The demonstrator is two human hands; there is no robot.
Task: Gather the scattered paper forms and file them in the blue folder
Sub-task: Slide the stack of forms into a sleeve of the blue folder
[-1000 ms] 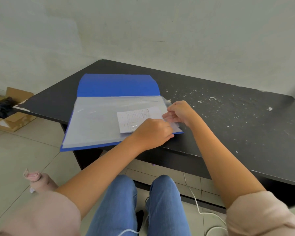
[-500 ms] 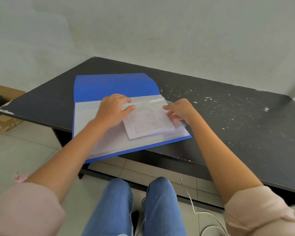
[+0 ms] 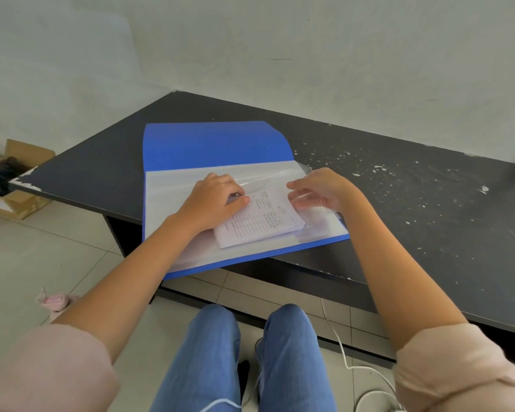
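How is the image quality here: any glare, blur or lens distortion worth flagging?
Head view: soft, even light without hard shadows; mild glare on the clear sleeve by the right hand; print on the paper forms too blurred to read; wide-angle bending of the table edges; left hand reasonably sharp.

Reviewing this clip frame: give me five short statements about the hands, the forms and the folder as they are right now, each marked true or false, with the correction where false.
1. The blue folder lies open on the dark table. True.
2. The folder sits fully on the table. False: its near corner hangs over the table's front edge.
3. The left hand rests on the stack of paper forms. True.
4. The right hand is off the folder, flat on bare tabletop. False: its fingers are at the clear plastic sleeve beside the forms.
5. Loose forms lie scattered across the table. False: the only forms visible are the one stack on the folder; the white bits are specks on the tabletop.
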